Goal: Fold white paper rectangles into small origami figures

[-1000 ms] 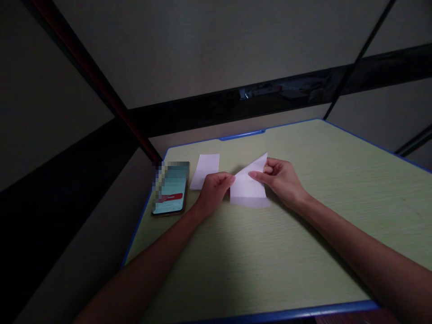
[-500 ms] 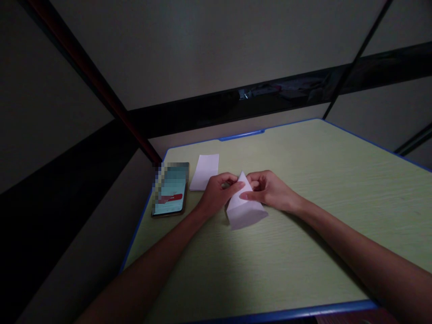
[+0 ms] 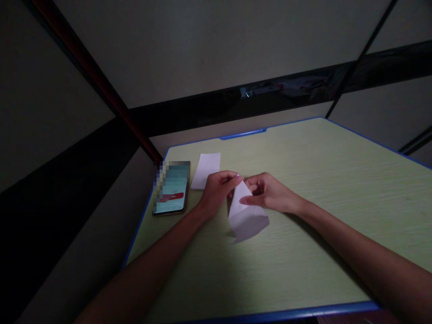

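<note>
Between my two hands is a white sheet of paper (image 3: 249, 220), folded to a point at its far end and flaring wider toward me. My left hand (image 3: 218, 191) pinches the pointed tip between thumb and fingers. Closed on the paper's right side is my right hand (image 3: 266, 193), its thumb lying flat on top and its fingers partly hidden behind. A small stack of white paper (image 3: 205, 170) lies on the table just beyond my left hand.
Left of the stack a phone (image 3: 171, 189) with a lit, partly blurred screen lies on the table. The pale green wood-grain table (image 3: 320, 180) has a blue edge. Dark-banded panels (image 3: 236, 54) stand behind it, and another panel rises at left.
My left thumb and fingers have moved up to the paper's tip. The paper's wide end has dropped a little toward me, while my right hand keeps its hold almost in place.
</note>
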